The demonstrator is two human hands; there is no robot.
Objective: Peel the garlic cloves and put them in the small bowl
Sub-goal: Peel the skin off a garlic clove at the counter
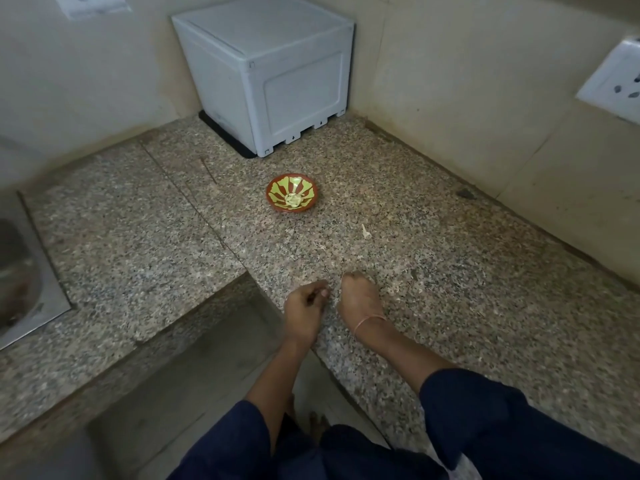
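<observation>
Low centre, left hand [304, 306] and right hand [360, 298] curl at the desk [450, 271] edge; whether they grip anything, I cannot tell. The small bowl [275, 195], mid-frame, holds peeled cloves [293, 200]; a fumbled clove could roll off the edge.

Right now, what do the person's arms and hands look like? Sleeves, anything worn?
Both hands are bare, no gloves: left hand, right hand. The left sleeve and right sleeve are dark navy cloth and end partway up the forearms. A thin pinkish-orange thread band circles the right wrist. No watch shows.

Small bowl [292, 192] on counter [450, 271]; box [266, 71] behind it.
</observation>
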